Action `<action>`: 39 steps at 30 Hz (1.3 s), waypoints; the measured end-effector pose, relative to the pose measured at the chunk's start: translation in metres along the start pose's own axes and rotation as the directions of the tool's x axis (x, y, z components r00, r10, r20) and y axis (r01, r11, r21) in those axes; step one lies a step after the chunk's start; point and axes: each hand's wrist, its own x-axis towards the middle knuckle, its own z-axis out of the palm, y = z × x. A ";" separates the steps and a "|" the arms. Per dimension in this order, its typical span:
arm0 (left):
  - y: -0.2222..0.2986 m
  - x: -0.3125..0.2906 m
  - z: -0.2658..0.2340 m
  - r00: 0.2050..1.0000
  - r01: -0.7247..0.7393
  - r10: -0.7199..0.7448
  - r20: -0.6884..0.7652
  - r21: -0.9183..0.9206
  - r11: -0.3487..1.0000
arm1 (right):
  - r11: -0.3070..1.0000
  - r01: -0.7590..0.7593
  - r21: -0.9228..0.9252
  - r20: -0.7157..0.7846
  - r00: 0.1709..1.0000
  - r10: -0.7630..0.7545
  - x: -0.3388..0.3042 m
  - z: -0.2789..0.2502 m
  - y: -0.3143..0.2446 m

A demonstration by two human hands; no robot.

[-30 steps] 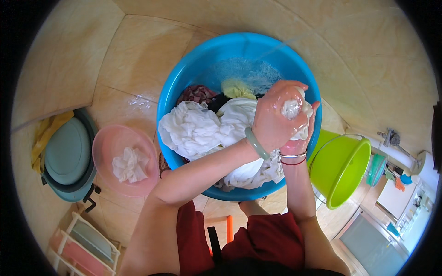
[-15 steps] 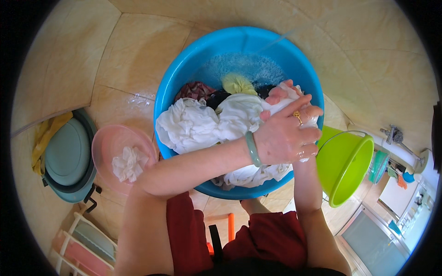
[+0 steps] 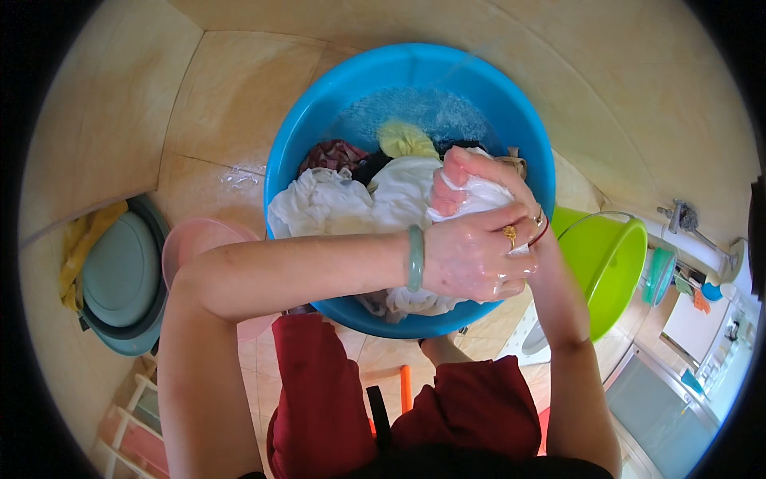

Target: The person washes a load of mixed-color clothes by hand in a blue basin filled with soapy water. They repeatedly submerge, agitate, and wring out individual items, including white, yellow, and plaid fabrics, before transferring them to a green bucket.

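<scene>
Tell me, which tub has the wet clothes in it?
The big blue basin, under both hands. It holds soapy water and clothes. The pink basin is mostly hidden by an arm, and the green bucket looks empty.

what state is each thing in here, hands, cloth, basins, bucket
left hand: wet, closed over the white cloth
right hand: wet, gripping the same cloth
white cloth: wet, bunched between both hands
blue basin: upright, holds soapy water and a pile of clothes
pink basin: on the floor, mostly hidden by the left arm
green bucket: upright, contents unclear
</scene>
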 end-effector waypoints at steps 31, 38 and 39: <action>-0.006 0.028 -0.032 0.963 0.005 -0.016 0.268 0.042 0.999 | 0.975 0.202 -0.092 -0.121 0.970 -0.212 -0.021 -0.013 -0.013; -0.009 0.040 -0.059 -0.283 0.529 -0.871 0.402 -0.692 -0.492 | 0.881 0.348 0.320 -0.031 0.933 -0.357 -0.064 -0.011 0.008; -0.009 0.035 -0.065 -0.242 0.467 -0.843 0.480 -0.704 -0.535 | 0.896 0.370 0.246 -0.046 0.928 -0.371 -0.073 -0.002 0.010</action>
